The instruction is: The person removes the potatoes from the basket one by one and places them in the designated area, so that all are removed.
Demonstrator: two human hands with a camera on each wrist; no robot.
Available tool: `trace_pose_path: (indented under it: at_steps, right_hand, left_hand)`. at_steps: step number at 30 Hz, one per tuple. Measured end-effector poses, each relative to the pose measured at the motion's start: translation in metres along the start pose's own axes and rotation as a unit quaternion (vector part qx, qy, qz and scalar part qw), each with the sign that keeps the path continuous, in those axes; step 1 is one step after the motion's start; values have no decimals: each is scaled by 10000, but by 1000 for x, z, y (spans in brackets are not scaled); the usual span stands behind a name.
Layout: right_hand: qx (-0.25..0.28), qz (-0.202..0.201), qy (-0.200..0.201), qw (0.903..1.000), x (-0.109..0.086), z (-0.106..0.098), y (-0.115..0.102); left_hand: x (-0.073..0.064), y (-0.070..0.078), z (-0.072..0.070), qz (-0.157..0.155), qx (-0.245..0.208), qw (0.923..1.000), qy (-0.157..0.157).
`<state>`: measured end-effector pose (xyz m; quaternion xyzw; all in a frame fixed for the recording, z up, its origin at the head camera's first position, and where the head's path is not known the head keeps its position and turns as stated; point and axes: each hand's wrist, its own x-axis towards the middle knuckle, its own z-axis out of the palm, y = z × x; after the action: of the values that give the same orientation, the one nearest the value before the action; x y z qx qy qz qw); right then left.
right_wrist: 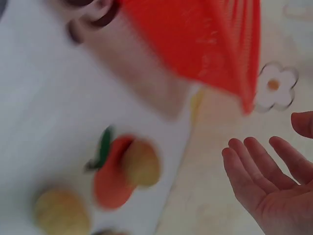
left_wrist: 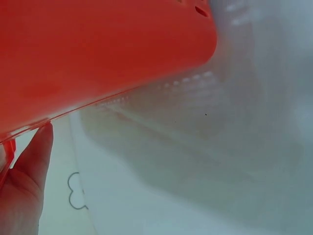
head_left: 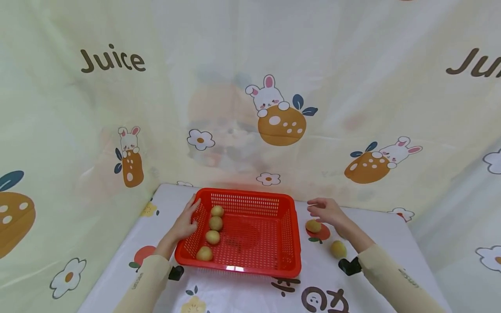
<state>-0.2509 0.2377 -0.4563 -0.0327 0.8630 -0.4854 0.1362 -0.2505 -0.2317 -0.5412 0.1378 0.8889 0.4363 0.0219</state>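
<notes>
- Pale curtain [head_left: 211, 52] with printed rabbits hangs behind the red basket [head_left: 250, 243], which sits on a white-clothed table [head_left: 235, 298]
- Left hand [head_left: 185, 224] grips the basket's left rim
- Right hand [head_left: 329, 212], holding nothing, hovers right of the basket, fingers loose
- Four potatoes [head_left: 215, 223] line the basket's left side; at least two loose potatoes [head_left: 338, 249] lie right of it

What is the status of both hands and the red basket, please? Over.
Left hand holds red basket at left rim. Right hand empty, beside basket. Four potato-like pieces inside, along left. No obstacle seen between right hand and basket.
</notes>
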Motion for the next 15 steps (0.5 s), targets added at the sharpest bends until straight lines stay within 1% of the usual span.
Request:
trace_pose_path:
  at_steps: [4,6,9,12,15]
  right_hand:
    - [435,44,-160,9989,20,20,-26]
    - [679,104,-290,9972,29,31,-35]
    - [924,280,-371,9946,42,51,-41]
    - [934,361,-433,9940,52,70,-41]
    - [998,429,-481,9929,60,86,-41]
  left_hand:
    - [-1,-3,1,55,-32,10000,73]
    - [0,-4,1,178,32,9997,136]
    - [2,-4,1,333,140,9992,196]
    - [2,-5,1,359,240,9988,213]
    - [2,-3,0,358,249,9988,220]
